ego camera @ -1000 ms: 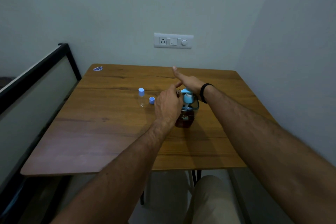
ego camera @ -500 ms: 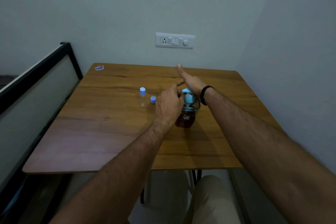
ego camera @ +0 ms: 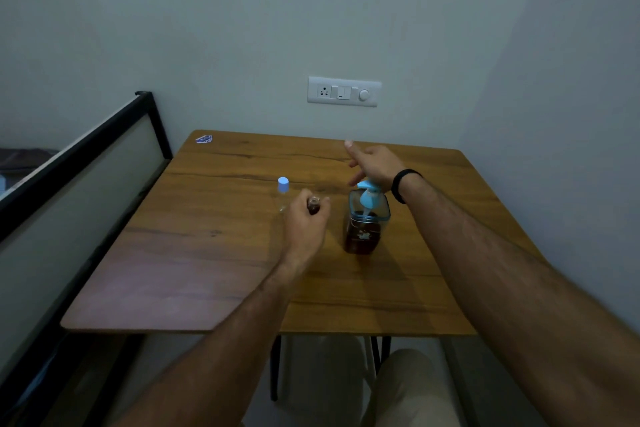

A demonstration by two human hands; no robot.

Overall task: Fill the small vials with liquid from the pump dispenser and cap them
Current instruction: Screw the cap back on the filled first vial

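Observation:
A pump dispenser (ego camera: 365, 225) with a blue pump head and dark liquid stands mid-table. My left hand (ego camera: 306, 218) grips a small uncapped vial (ego camera: 314, 205) holding dark liquid, a little to the left of the dispenser. My right hand (ego camera: 372, 163) hovers just behind the pump head with its fingers stretched out, holding nothing. A clear vial with a blue cap (ego camera: 283, 192) stands upright just left of my left hand. The loose blue cap seen earlier is hidden behind my left hand.
The wooden table (ego camera: 207, 253) sits in a corner, with walls at the back and right. A small blue sticker (ego camera: 204, 139) marks its far left corner. A black-framed panel (ego camera: 86, 156) runs along the left side. A switch plate (ego camera: 343, 92) is on the back wall.
My left hand has moved left, away from the pump spout, carrying the vial. My right hand has lifted off the pump head.

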